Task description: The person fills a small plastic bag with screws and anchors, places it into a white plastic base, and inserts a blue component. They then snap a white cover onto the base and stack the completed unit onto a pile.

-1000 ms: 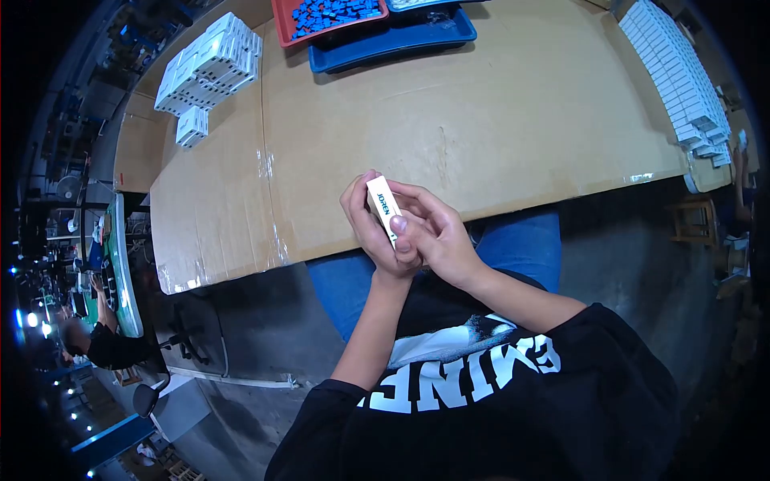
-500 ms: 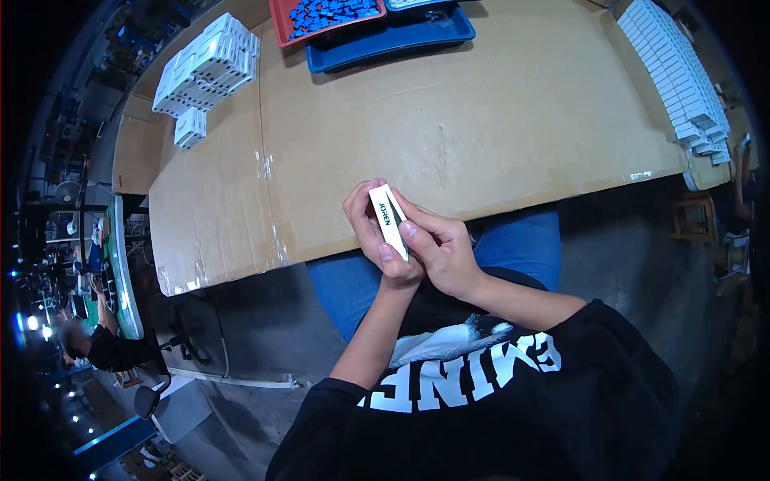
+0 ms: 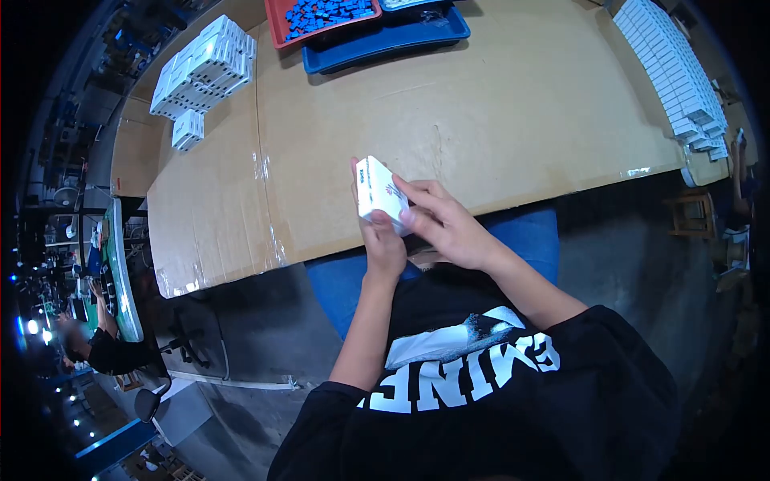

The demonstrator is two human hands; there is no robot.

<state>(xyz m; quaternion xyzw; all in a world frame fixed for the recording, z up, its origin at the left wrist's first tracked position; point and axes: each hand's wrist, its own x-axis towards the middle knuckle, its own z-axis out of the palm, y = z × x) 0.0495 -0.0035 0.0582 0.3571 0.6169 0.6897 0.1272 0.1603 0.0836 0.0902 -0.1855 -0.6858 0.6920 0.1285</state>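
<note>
A small white box [image 3: 382, 189] with dark print on its side is held between both hands above the near edge of the cardboard-covered table [image 3: 337, 144]. My left hand [image 3: 380, 240] grips it from the left and below, thumb on the near end. On the right side, my right hand [image 3: 449, 227] has its fingers and thumb on the box. The fingers behind the box are mostly hidden.
White boxes [image 3: 204, 68] are stacked at the back left, a smaller stack [image 3: 188, 130] beside them. Long rows of white boxes [image 3: 670, 72] line the right edge. A red tray [image 3: 277, 24] of blue pieces and a blue tray [image 3: 385, 54] stand at the back. A person [image 3: 108, 349] is far left.
The box has turned so that a broad white face shows beside its printed side. Both hands have shifted slightly up and the box has moved a little away from my body.
</note>
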